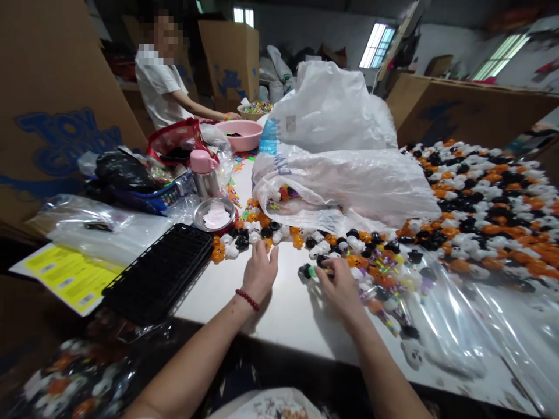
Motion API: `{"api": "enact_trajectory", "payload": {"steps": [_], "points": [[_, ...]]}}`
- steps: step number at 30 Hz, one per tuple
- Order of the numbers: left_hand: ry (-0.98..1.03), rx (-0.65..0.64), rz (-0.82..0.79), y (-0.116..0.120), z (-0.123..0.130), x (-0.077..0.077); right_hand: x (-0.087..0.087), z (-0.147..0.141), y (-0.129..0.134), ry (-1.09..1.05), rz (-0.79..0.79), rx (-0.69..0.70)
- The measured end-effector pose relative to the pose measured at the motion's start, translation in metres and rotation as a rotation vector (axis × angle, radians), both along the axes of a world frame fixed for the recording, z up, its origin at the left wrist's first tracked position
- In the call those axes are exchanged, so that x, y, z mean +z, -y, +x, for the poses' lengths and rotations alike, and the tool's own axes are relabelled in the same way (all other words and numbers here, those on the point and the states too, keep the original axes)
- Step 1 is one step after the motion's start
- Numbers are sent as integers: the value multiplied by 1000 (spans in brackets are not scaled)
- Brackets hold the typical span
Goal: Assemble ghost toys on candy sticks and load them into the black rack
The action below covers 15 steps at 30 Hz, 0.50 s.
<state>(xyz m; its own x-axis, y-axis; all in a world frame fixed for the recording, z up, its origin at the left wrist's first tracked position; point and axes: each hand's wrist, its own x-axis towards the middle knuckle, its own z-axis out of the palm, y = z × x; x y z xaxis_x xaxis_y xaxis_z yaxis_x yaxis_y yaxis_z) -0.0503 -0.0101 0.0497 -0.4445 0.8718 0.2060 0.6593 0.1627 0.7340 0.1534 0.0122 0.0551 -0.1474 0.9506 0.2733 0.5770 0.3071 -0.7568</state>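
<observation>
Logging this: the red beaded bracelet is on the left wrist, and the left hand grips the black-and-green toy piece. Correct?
Wrong hand: in the head view, the right hand grips the black-and-green toy piece, not the left hand, whose wrist does wear the red beaded bracelet.

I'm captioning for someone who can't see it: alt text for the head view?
The right hand holds a small black-and-green piece at a white table; the left hand is close to a row of orange, black and white toys. Beyond are a white plastic bag, a heap of toys to its right, and a co-worker at back left.
</observation>
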Motion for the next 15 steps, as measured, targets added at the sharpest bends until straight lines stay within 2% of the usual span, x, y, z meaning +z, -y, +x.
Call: {"api": "enact_trajectory", "payload": {"steps": [2,3,6,10,13,15], "points": [[-244,52,-31,-17,-10,1,3,2,-17,156,246,-61],[-336,54,-69,-24,-13,-1,5,-1,-26,203,319,-58],[-454,1,-164,-36,-20,-16,15,-28,-59,275,382,62],[-276,-88,-79,-38,-27,-36,28,-93,-118,438,249,202],[-65,-102,-24,-38,-33,-39,30,-148,-161,557,127,247],[5,-130,24,-37,-35,-38,27,-180,-180,594,94,277]]}}
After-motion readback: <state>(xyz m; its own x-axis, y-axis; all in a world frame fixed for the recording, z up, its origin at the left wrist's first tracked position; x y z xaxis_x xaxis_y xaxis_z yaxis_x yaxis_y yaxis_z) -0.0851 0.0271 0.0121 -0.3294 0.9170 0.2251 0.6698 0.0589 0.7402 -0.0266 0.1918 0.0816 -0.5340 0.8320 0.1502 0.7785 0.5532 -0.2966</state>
